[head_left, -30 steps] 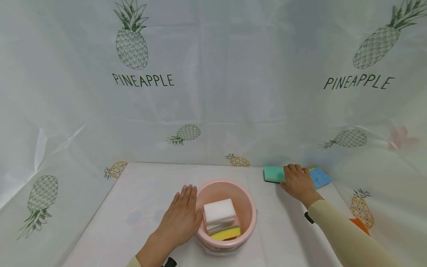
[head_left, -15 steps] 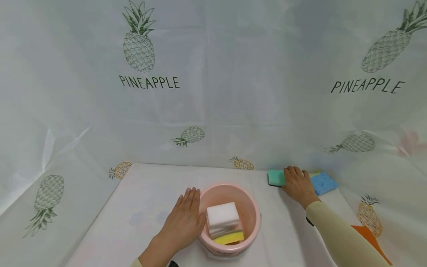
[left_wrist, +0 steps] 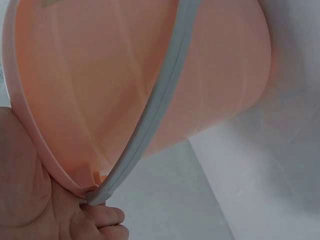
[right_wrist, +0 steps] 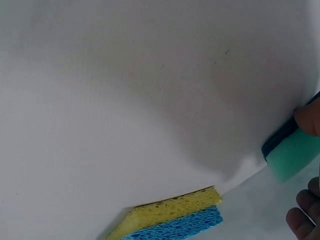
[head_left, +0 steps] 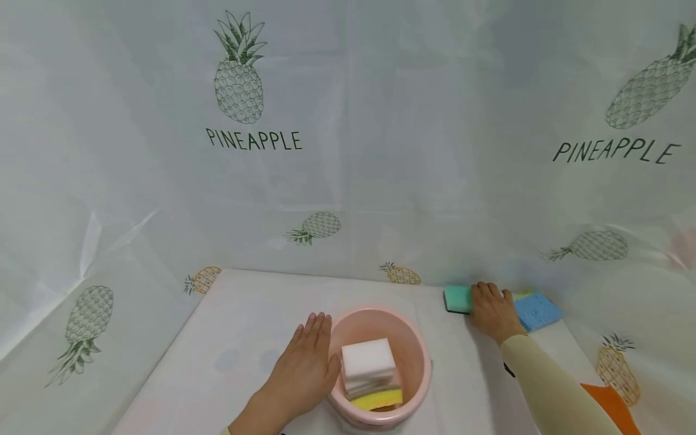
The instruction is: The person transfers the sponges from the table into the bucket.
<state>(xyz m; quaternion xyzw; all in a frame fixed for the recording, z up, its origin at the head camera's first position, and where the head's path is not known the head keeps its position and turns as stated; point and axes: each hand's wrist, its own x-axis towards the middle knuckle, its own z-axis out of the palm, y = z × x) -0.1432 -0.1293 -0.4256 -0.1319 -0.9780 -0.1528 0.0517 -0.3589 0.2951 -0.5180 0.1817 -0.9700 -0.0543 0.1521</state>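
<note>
A pink bucket (head_left: 420,386) with a grey handle (left_wrist: 155,110) stands near the front of the white table. Inside it lie white foam blocks (head_left: 368,357) and a yellow sponge (head_left: 377,399). My left hand (head_left: 304,368) rests on the bucket's left rim, its fingers straight and close together in the head view. At the back right my right hand (head_left: 495,311) holds the right part of a green sponge (right_wrist: 295,155), thumb against its dark layer and fingers curled over the far side. Beside that hand lies a blue sponge (head_left: 538,311) with a yellow sponge (right_wrist: 175,206) against it.
Behind the table hangs a pale sheet (head_left: 380,151) printed with pineapples, which also wraps both sides. An orange item (head_left: 611,405) shows by the right sleeve, partly hidden by it. The table's back edge runs right behind the sponges.
My right hand has shifted slightly left over the green sponge, leaving more of the blue sponge showing. The whole head view has drifted. My left hand stays at the bucket rim.
</note>
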